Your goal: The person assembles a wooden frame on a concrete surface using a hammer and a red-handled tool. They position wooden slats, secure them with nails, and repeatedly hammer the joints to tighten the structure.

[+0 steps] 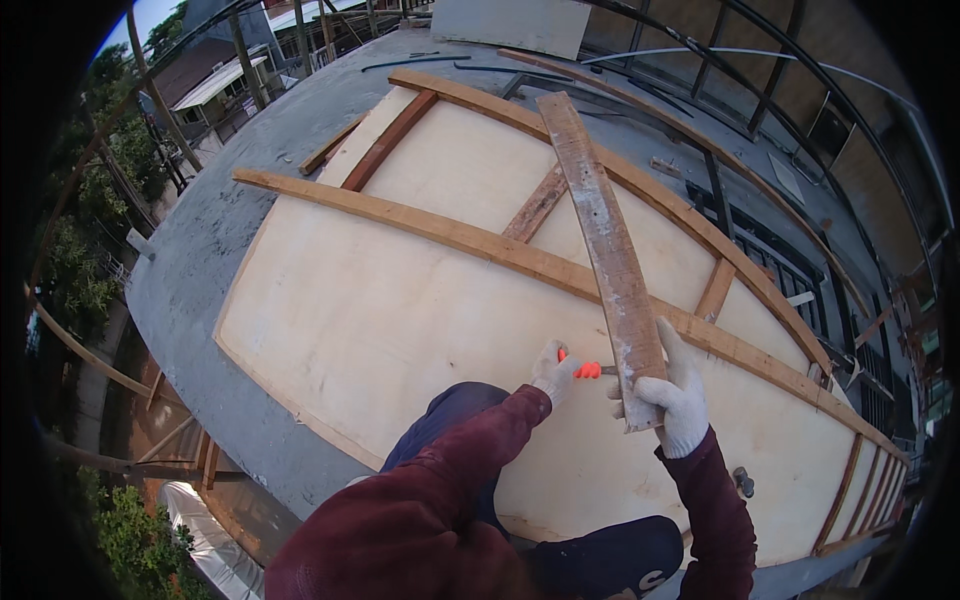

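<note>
My right hand (pixel 672 392), in a white knit glove, grips the near end of a long weathered wooden plank (pixel 605 240) that lies slanted across a pale plywood sheet (pixel 400 310). My left hand (pixel 553 370), also gloved, holds a small orange marker or pencil (pixel 585 369) with its tip against the plank's left edge. The plank crosses a long timber batten (pixel 440 232) that runs diagonally over the plywood. Both dark red sleeves come in from the lower edge.
More battens frame the plywood on a grey concrete roof slab (pixel 200 260). The slab's edge drops off at left to trees and roofs below. Black metal railings (pixel 770 250) and curved steel bars stand at right. A small metal object (pixel 742 482) lies beside my right forearm.
</note>
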`<state>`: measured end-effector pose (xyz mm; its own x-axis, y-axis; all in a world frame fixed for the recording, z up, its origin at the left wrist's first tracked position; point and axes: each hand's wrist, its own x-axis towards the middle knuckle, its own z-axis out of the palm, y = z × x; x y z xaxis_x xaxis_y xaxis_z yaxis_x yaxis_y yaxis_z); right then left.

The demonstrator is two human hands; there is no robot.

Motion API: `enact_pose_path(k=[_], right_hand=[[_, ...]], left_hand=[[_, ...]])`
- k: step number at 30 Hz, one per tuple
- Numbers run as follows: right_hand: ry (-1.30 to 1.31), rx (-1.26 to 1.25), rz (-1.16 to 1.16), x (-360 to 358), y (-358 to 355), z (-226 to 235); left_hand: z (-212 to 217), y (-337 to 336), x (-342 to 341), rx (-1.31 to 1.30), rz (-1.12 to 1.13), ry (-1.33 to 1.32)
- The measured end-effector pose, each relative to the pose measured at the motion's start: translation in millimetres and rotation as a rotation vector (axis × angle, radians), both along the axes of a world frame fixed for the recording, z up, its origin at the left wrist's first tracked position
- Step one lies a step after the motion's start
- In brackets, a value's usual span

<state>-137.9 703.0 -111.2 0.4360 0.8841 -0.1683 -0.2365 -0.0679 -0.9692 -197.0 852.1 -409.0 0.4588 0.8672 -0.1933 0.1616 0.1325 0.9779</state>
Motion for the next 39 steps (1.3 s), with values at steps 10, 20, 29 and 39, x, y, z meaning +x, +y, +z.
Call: enact_pose_path(k=[10, 20, 29, 39], right_hand=[[-0.689, 0.672, 0.253, -30.5, 286.1, 101.5], [-1.207, -0.373, 0.121, 103.1, -55.5, -104.9], [-1.232, -1.269, -0.678, 119.5, -329.7, -254.5], [-1.214, -1.164, -0.845, 132.1, -345.8, -275.5]], left_hand=[[-5.4, -3.4, 22.3, -0.117, -0.039, -0.048], [-11.0, -5.7, 20.3, 0.181, -0.166, 0.046], [23.4, 9.0, 53.2, 0.079, -0.199, 0.221], [39.2, 68.5, 77.6, -0.216, -0.465, 0.577]])
